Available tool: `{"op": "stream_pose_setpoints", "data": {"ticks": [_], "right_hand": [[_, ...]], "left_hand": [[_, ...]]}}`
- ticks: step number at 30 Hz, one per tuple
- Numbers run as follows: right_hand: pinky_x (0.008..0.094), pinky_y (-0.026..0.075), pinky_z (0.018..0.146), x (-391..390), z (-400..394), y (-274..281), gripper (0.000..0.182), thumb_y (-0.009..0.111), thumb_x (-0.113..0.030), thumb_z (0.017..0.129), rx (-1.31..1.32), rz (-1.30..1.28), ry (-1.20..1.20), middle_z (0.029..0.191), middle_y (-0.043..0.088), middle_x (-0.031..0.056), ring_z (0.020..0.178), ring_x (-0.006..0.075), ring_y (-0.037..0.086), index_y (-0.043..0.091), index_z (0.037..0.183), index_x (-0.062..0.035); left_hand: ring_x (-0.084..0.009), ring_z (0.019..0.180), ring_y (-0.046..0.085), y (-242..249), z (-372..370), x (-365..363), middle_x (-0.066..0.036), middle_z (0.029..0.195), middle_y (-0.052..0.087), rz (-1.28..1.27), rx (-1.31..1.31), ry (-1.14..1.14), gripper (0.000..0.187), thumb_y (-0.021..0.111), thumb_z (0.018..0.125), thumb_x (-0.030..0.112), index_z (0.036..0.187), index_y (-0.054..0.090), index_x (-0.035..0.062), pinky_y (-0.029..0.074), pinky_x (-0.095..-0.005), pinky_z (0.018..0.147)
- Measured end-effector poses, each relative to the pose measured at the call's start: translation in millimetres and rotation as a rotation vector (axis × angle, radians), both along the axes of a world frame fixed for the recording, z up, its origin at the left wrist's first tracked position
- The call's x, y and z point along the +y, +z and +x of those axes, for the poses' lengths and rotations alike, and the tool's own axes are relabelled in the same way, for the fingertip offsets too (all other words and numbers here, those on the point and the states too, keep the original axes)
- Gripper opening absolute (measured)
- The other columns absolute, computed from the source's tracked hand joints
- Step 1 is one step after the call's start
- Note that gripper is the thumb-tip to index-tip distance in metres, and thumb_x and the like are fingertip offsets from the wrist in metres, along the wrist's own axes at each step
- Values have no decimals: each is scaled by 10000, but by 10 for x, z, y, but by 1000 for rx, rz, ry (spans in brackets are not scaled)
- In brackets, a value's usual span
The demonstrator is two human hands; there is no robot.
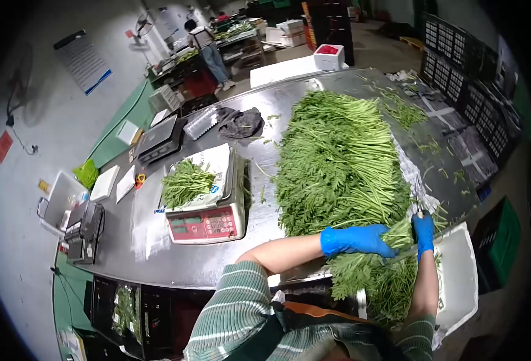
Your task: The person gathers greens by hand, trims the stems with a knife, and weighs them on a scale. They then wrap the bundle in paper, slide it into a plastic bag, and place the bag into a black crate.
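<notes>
My left hand (359, 240), in a blue glove, is closed around a bunch of leafy greens (400, 234) at the table's near edge. Its leaves point left and its stems point toward my right hand (423, 233). That hand, also gloved in blue, is a fist by the stem ends; a small dark piece shows at its top, too little to name. Just beyond both hands lies a big pile of the same greens (338, 162), stems to the right. Below them, more loose greens (392, 289) lie in and beside a white box (463, 274).
A red and white scale (208, 224) carries a small heap of greens (187, 183) on a white sheet. Behind it are a dark device (160, 139), a clear plastic tray (201, 123) and a dark bag (240, 123). Black crates (470, 90) stand right; a person (208, 51) stands far back.
</notes>
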State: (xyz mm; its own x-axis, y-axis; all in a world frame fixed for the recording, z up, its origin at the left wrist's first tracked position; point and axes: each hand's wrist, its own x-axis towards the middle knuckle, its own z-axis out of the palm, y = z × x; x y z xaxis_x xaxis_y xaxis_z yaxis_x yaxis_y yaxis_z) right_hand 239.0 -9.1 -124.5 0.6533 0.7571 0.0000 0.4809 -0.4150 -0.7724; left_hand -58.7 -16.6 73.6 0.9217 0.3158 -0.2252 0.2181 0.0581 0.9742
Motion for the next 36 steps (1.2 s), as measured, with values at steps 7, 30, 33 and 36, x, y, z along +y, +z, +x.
{"op": "stream_pose_setpoints", "data": {"ticks": [7,30,33,36], "right_hand": [[257,441,725,-338,-1617,1898,302,578,-179,823,545,590,365,1023,560,67,852,116,521,546,1075,-17],[256,409,496,-384,-5661,1341,154,489,-172,879,-308,535,716,744,619,28,551,98,513,605,864,-72],[227,379,469,-275,-5199,1223,203,481,-192,887,212,350,434,702,603,28,509,72,461,593,854,-26],[225,401,525,-452,-4649,1293,230,512,-212,871,223,139,341,768,617,49,576,82,482,597,930,-7]], "left_hand": [[-108,929,520,-79,-937,114,-18,1078,561,-253,-235,414,482,601,778,69,1224,420,63,451,-232,737],[-90,792,548,-108,-4575,-445,-56,900,624,-76,144,346,314,640,774,183,1042,569,36,449,-244,711],[-142,765,588,210,-4906,-429,-80,878,635,267,-18,355,336,648,754,193,1045,568,46,464,-271,707],[-254,748,614,722,-5254,-140,-130,849,623,656,414,549,361,625,739,283,1022,549,74,476,-358,675]]}}
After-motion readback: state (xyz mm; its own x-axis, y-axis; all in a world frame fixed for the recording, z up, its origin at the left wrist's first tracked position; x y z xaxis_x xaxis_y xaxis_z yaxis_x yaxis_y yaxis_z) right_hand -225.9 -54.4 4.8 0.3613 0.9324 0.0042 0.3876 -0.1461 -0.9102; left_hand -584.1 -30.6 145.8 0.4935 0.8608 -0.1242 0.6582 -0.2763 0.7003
